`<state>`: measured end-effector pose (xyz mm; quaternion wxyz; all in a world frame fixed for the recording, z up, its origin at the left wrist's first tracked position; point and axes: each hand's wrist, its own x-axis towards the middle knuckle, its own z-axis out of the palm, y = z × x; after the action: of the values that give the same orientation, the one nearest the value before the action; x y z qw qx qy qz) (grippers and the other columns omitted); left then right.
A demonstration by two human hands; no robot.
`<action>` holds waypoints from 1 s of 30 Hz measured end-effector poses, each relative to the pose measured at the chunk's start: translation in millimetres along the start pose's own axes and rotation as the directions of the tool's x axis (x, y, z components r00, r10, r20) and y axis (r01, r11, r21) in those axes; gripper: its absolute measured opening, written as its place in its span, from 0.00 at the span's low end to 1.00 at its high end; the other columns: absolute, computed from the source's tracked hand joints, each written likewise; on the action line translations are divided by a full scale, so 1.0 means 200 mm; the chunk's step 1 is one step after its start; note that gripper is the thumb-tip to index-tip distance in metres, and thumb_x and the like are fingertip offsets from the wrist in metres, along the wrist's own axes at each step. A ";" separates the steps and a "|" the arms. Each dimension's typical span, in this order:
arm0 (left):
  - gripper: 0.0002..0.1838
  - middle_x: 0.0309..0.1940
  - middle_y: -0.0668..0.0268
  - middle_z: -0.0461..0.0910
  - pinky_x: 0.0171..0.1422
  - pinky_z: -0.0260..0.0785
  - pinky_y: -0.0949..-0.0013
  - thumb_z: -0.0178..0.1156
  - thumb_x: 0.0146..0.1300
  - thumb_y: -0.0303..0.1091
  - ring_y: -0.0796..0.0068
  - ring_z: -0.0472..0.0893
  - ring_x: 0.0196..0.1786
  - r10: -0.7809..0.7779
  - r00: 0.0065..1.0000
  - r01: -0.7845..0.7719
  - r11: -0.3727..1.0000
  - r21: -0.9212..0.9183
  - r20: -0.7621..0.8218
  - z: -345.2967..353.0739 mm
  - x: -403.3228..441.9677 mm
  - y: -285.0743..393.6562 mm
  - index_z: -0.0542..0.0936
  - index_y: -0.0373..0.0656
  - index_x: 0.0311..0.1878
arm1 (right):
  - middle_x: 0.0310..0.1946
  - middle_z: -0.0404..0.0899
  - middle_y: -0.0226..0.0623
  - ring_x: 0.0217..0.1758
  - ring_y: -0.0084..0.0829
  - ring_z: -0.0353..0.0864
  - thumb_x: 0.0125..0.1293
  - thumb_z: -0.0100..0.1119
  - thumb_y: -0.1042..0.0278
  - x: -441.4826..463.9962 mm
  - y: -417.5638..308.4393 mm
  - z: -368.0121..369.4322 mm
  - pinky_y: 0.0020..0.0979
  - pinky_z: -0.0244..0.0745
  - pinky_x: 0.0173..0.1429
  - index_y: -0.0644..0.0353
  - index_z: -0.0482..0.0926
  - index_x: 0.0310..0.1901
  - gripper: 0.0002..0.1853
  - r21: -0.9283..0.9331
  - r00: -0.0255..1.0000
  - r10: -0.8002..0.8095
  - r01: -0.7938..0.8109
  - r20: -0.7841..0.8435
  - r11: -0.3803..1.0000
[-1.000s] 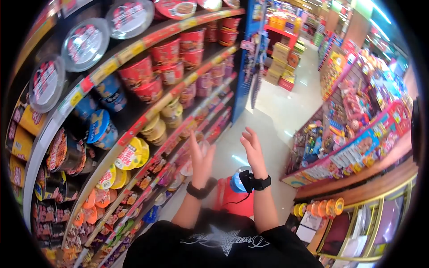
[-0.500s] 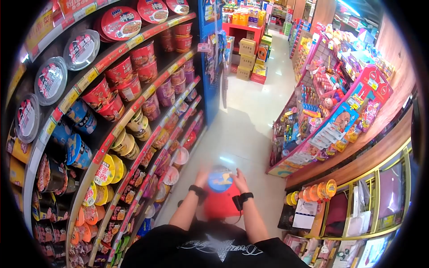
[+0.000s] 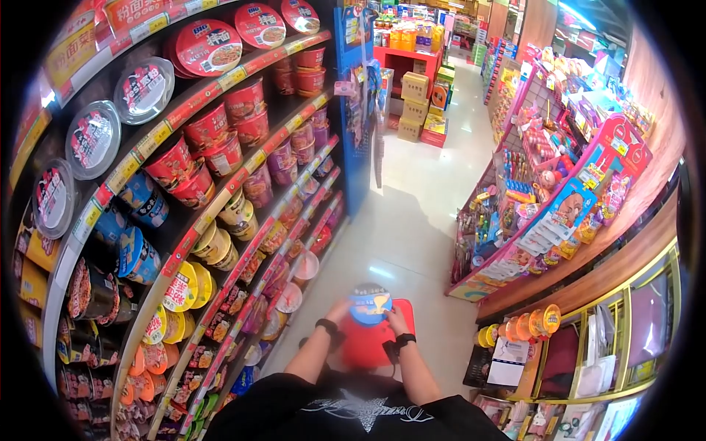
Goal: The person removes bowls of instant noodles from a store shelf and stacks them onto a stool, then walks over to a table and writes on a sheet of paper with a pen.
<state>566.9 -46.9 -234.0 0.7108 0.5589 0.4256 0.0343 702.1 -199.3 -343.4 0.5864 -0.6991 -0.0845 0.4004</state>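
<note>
A round tub with a blue lid is low in front of me, over a red stool-like surface. My left hand is at the tub's left side, somewhat blurred, its fingers against the rim. On the right side my right hand has its fingers closed on the edge of the same tub. Each wrist wears a black band. The underside of the tub is hidden, so whether it touches the red surface cannot be told.
Curved shelves of instant noodle tubs rise on the left. A blue panel ends them. Cartons stand farther down the aisle. On the right are a pink-edged snack rack and orange-lidded tubs.
Both hands came down and together from a raised, spread position to the blue-lidded tub. Since half a second ago, the view has shifted slightly and the hands have closed on its sides.
</note>
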 end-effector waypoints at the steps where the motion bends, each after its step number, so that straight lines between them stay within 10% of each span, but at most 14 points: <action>1: 0.19 0.42 0.62 0.80 0.53 0.68 0.69 0.57 0.61 0.39 0.71 0.77 0.47 -0.015 1.000 0.015 1.000 0.021 0.015 -0.01 -0.01 0.01 0.78 0.34 0.49 | 0.46 0.77 0.39 0.44 0.28 0.75 0.62 0.57 0.63 -0.05 -0.07 0.00 0.30 0.71 0.43 0.63 0.65 0.61 0.27 -0.001 1.000 0.025 -0.025 0.009 1.000; 7: 0.20 0.42 0.64 0.80 0.50 0.68 0.70 0.56 0.64 0.44 0.73 0.77 0.44 -0.003 0.999 0.000 0.998 -0.056 -0.054 -0.02 -0.33 0.36 0.78 0.38 0.51 | 0.47 0.77 0.40 0.48 0.31 0.75 0.61 0.57 0.63 0.00 -0.27 0.07 0.29 0.69 0.50 0.65 0.72 0.56 0.23 -0.059 0.996 -0.079 0.080 0.033 0.995; 10: 0.25 0.58 0.62 0.74 0.65 0.59 0.69 0.55 0.63 0.42 0.72 0.71 0.61 0.020 0.998 -0.034 0.963 -0.267 -0.054 -0.12 -0.23 0.39 0.74 0.37 0.59 | 0.50 0.77 0.39 0.52 0.29 0.73 0.61 0.57 0.63 -0.14 -0.71 0.17 0.30 0.67 0.55 0.66 0.70 0.58 0.25 0.034 0.985 -0.161 0.159 0.068 0.987; 16: 0.25 0.60 0.61 0.71 0.64 0.60 0.73 0.51 0.65 0.30 0.73 0.70 0.61 0.531 0.846 -0.530 0.822 -0.209 -0.057 -0.43 -0.12 0.61 0.66 0.36 0.66 | 0.56 0.73 0.38 0.56 0.29 0.71 0.63 0.55 0.68 -0.26 -1.30 0.43 0.31 0.65 0.60 0.65 0.64 0.64 0.28 0.101 0.888 -0.445 0.435 0.117 0.895; 22: 0.32 0.68 0.60 0.60 0.68 0.57 0.71 0.48 0.64 0.26 0.72 0.63 0.67 0.682 0.702 -0.690 0.581 -0.432 -0.205 -0.66 -0.51 0.98 0.55 0.38 0.71 | 0.63 0.66 0.37 0.64 0.31 0.66 0.63 0.53 0.70 -0.41 -1.68 0.77 0.32 0.60 0.65 0.61 0.55 0.70 0.34 0.242 0.773 -0.547 0.491 0.321 0.837; 30: 0.39 0.70 0.61 0.55 0.72 0.50 0.66 0.54 0.59 0.23 0.69 0.59 0.70 0.746 0.486 -0.868 0.471 -0.156 -0.455 -1.08 -0.91 1.13 0.50 0.41 0.73 | 0.65 0.62 0.35 0.63 0.27 0.65 0.63 0.53 0.75 -0.50 -1.88 1.34 0.27 0.66 0.60 0.58 0.50 0.72 0.37 0.312 0.527 -0.600 0.537 0.601 0.784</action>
<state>408.5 107.6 52.4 0.6159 0.5368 0.2006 0.5406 591.4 54.6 39.7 0.6424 -0.4123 -0.4955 0.4146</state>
